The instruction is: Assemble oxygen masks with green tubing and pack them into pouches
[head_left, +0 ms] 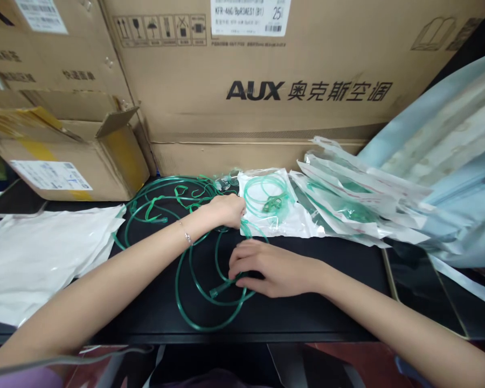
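Loops of clear green tubing lie on the black table in front of me. My left hand is closed in a fist at the top of these loops, and strands of the tubing come out beneath its fingers, which are mostly hidden. Nearer to me, my right hand curls its fingers and thumb round the tubing. By its fingertips is a green end connector. More tubing with thin green straps is heaped left of my left hand. Just right of that hand lies a packaged green tube set on white backing.
Several sealed packs are piled at the right, beside a dark phone-like device. White pouches lie at the left. An opened carton and a large AUX box stand behind. Light blue fabric hangs at far right.
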Available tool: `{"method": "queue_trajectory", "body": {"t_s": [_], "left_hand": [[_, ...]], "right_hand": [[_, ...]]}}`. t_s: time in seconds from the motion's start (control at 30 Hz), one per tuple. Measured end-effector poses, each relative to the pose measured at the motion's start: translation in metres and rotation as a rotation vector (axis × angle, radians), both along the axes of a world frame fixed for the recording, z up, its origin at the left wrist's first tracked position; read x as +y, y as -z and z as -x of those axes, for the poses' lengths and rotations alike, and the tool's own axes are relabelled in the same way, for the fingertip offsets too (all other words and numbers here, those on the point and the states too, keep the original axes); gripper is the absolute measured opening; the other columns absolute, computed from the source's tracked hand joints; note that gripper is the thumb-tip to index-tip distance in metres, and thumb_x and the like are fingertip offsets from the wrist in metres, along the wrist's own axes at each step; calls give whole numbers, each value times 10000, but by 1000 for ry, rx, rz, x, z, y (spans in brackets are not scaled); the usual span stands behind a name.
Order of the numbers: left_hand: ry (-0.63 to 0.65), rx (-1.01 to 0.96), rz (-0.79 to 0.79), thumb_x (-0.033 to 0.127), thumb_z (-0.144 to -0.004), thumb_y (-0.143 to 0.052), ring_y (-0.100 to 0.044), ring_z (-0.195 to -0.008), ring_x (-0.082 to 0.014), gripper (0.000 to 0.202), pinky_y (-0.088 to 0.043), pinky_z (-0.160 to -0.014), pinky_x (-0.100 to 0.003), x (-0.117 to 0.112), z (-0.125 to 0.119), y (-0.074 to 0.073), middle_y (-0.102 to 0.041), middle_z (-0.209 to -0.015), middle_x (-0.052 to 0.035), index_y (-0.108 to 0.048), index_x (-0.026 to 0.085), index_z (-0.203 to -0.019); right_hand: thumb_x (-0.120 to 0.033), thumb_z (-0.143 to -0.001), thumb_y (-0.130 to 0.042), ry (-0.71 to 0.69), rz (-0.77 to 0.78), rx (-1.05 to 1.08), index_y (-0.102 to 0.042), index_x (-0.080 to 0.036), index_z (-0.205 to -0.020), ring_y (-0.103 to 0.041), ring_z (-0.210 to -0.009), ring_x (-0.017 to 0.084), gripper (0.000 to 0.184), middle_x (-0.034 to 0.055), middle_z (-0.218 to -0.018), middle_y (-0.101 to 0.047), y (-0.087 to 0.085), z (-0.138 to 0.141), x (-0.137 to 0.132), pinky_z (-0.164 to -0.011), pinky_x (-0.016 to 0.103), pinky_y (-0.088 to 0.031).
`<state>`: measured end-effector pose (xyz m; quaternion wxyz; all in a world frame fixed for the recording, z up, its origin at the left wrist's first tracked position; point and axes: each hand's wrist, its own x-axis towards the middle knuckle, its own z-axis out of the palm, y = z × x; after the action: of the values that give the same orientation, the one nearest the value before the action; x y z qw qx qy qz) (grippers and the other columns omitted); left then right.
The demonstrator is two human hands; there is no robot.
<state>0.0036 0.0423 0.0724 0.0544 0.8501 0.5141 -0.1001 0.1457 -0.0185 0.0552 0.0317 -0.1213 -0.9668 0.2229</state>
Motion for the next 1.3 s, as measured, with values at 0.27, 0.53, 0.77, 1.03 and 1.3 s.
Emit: {"method": "queue_trajectory", "body": {"t_s": [0.27, 0.53, 0.77, 1.03, 1.3], "left_hand": [[48, 45, -6, 83, -611, -527, -609, -836, -238, 288, -446, -615, -275, -5, -6, -1, -633, -928, -102, -605, 162, -877], [116, 73, 36, 70, -630, -555, -577, -889, -235, 352, -425, -671, -284, -19, 3, -15, -609, -1001, -91, -569, 184, -963], [102, 95, 53, 9, -650, -503, -576, -915, -255, 370, -424, -684, -299, -26, 3, -19, -609, -1014, -126, -571, 154, -984], [69, 16, 29, 96, -645, -518, -602, -829, -252, 268, -435, -633, -291, -16, 3, -5, -630, -898, -114, -599, 150, -894], [-23, -45, 81, 111, -586, -559, -611, -785, -255, 237, -429, -559, -275, -15, -5, -4, -633, -855, -120, -610, 133, -816]], "right_hand": [[-80, -841, -455, -15, 75, -30, -624, -152, -1004, -561, -861, 133, 246, 58, -931, -607, 3, 6, 1, -754, 233, -437], [-131, -794, -513, 175, -67, -76, -639, -157, -974, -534, -661, 121, 221, 37, -804, -595, 7, 2, -6, -586, 218, -394], [-113, -716, -552, 378, -38, -118, -609, -148, -772, -458, -502, 85, 87, -18, -574, -552, 1, 4, -15, -476, 197, -299], [-139, -719, -592, 564, 117, -1, -628, -164, -950, -542, -502, 97, 235, -19, -588, -645, 3, 17, -22, -519, 212, -350], [-121, -726, -497, 689, 544, 90, -498, -145, -936, -541, -374, 87, 212, -53, -535, -572, 21, 42, -18, -365, 168, -386]]}}
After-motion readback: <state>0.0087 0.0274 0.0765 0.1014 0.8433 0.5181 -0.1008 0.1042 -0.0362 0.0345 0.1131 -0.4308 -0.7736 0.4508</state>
